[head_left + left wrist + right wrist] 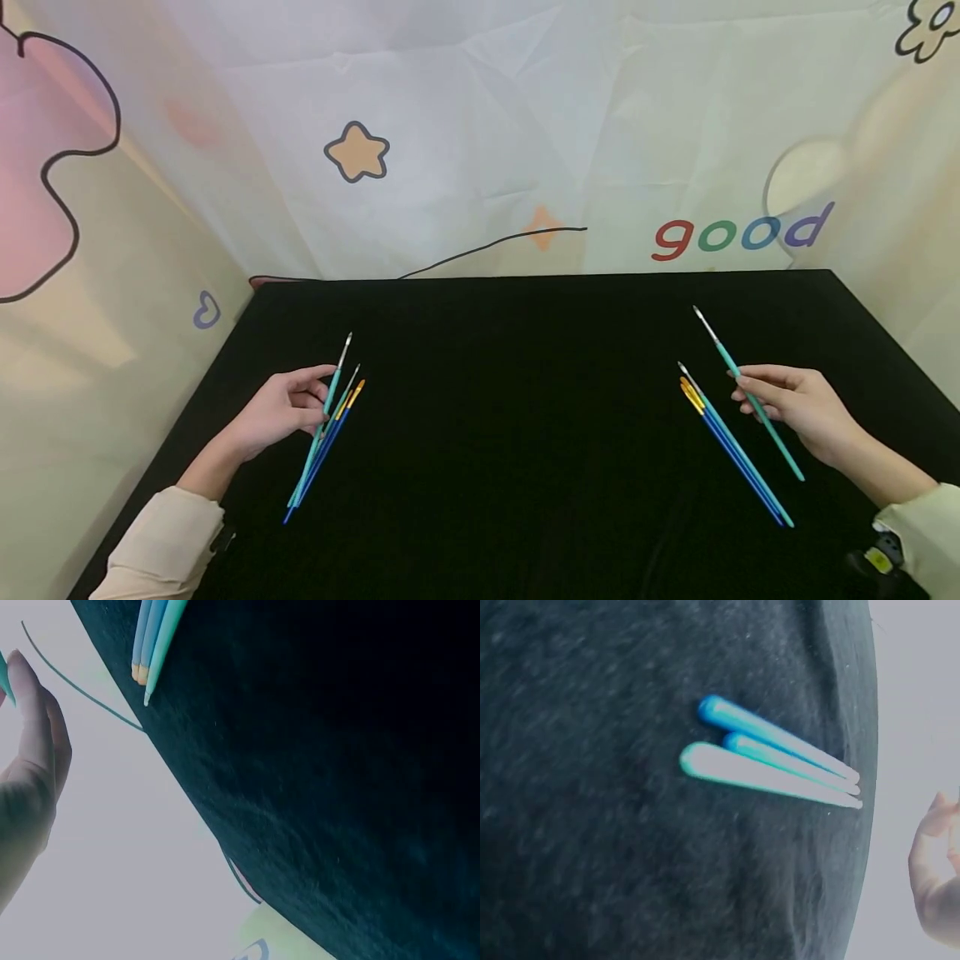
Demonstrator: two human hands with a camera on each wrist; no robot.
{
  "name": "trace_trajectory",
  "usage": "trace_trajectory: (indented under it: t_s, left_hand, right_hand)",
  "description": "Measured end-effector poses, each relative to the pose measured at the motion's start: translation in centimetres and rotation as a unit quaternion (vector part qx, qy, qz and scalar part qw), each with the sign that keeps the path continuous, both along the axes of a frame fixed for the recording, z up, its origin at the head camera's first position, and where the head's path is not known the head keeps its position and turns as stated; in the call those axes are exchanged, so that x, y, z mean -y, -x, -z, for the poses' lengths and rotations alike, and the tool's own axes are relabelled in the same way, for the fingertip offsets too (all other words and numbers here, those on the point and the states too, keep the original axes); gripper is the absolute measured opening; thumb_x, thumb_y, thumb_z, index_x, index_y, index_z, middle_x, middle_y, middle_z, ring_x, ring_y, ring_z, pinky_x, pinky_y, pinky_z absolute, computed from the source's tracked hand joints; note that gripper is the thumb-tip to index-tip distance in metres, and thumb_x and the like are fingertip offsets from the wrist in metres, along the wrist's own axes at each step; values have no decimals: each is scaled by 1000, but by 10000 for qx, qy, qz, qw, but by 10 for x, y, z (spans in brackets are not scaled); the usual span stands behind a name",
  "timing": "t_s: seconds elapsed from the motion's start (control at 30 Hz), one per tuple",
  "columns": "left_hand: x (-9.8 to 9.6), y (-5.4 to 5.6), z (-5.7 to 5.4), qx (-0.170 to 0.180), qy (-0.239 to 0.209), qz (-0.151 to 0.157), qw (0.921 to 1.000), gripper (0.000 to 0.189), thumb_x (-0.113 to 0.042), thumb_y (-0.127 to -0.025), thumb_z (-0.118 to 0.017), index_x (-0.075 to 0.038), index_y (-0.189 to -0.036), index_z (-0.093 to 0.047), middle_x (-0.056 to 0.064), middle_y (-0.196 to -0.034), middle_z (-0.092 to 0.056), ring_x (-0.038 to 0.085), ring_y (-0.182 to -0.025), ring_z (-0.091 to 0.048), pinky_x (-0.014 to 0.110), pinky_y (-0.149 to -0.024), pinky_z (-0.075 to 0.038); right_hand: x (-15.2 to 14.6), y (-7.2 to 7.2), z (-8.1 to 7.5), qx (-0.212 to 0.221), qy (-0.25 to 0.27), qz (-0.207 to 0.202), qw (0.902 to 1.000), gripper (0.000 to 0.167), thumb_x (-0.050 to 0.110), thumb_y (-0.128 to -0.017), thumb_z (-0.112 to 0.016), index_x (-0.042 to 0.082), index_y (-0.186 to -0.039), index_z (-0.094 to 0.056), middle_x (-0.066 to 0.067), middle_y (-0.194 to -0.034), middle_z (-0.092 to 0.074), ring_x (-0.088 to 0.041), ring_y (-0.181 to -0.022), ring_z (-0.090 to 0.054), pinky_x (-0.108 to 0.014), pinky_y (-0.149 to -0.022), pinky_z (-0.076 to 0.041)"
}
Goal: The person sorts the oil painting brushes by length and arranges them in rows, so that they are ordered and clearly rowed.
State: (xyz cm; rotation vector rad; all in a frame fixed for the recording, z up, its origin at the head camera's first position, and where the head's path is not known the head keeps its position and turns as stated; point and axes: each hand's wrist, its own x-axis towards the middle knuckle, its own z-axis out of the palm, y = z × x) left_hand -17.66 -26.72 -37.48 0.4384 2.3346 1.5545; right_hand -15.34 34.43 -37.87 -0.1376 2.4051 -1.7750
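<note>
In the head view, my left hand (272,414) pinches a teal paintbrush (331,387) between thumb and fingers at the table's left, its silver-ferruled tip pointing away. Just beside it lie another teal paintbrush (349,385) and two blue paintbrushes (331,440) with golden bristles, partly overlapped by the held one. Over on the right, my right hand (804,410) pinches a teal paintbrush (783,448), tilted with its tip up and left. Left of that hand, a teal paintbrush (761,481) lies alongside two blue paintbrushes (725,443). The right wrist view shows these three handle ends close up.
A black cloth (510,417) covers the table between the two groups of brushes. Behind it hangs a pale printed curtain (465,150) with a star and the word "good", and it continues along both sides.
</note>
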Motion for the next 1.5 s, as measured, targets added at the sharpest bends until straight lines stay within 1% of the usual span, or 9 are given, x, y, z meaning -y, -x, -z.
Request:
trace_trajectory:
  t_s: [0.23, 0.4, 0.5, 0.6, 0.73, 0.93, 1.07, 1.3, 1.5]
  left_hand:
    - [-8, 3, 1, -11, -108, -223, 9997, 60, 10, -81, -53, 9, -136, -30, 27, -99, -47, 24, -79, -61, 33, -65, -55]
    - [-13, 5, 1, 78, -224, -234, 9994, 60, 9, -81, -51, 7, -137, -30, 29, -101, -46, 26, -80, -61, 35, -66, -55]
    - [-16, 5, 2, 125, -325, -263, 9990, 58, 9, -81, -51, 8, -136, -31, 30, -100, -45, 23, -77, -62, 35, -65, -56]
    - [-18, 5, 3, 167, -439, -254, 9986, 57, 10, -82, -50, 10, -136, -30, 33, -100, -44, 22, -75, -63, 36, -65, -56]
    - [-20, 6, 5, 177, -508, -226, 9983, 59, 11, -81, -50, 10, -136, -28, 32, -98, -43, 26, -74, -63, 38, -64, -56]
    - [-26, 6, 3, 196, -435, -212, 9986, 61, 10, -81, -51, 8, -138, -26, 28, -97, -44, 28, -73, -61, 38, -65, -56]
    - [-31, 5, 1, 160, -420, -181, 9988, 63, 10, -81, -52, 10, -137, -24, 27, -95, -45, 27, -70, -62, 37, -63, -56]
    - [-38, 5, 0, 172, -435, -157, 9988, 48, 9, -82, -52, 15, -126, -35, 24, -92, -46, 24, -68, -61, 38, -62, -56]
    - [-41, 7, 1, 332, -520, -67, 9981, 44, 7, -86, -52, 15, -126, -34, 24, -94, -48, 28, -75, -61, 40, -65, -55]
  right_hand:
    - [11, 5, 0, 181, 359, 26, 9992, 20, 13, -94, -51, 27, -93, -65, 2, -83, -66, -10, -74, -64, -24, -62, -54]
    - [20, 7, 0, 213, 527, -7, 9984, 20, 12, -93, -51, 26, -93, -65, 1, -84, -66, -12, -75, -64, -24, -62, -54]
    - [25, 8, -1, 235, 498, 35, 9985, 17, 14, -93, -52, 25, -93, -65, 2, -84, -65, -12, -75, -63, -25, -63, -54]
    - [32, 8, -2, 289, 336, 75, 9990, 12, 17, -93, -52, 20, -97, -64, 3, -86, -65, -11, -75, -62, -25, -63, -54]
    - [39, 8, -2, 373, 216, 100, 9990, 13, 20, -93, -53, 15, -101, -63, 5, -87, -64, -10, -75, -59, -25, -63, -54]
    - [47, 7, -1, 360, 381, 84, 9986, 12, 18, -93, -52, 17, -99, -63, 3, -86, -65, -10, -75, -62, -25, -62, -54]
    - [54, 8, 2, 319, 419, -6, 9986, 12, 17, -93, -52, 20, -95, -63, 2, -85, -65, -13, -76, -63, -26, -63, -55]
    - [63, 10, 2, 324, 505, -63, 9982, 11, 14, -93, -53, 14, -98, -62, 0, -84, -64, -13, -74, -63, -27, -63, -55]
    - [73, 14, 1, 396, 664, -124, 9969, 11, 14, -93, -53, 12, -98, -63, 0, -84, -64, -13, -74, -63, -27, -64, -55]
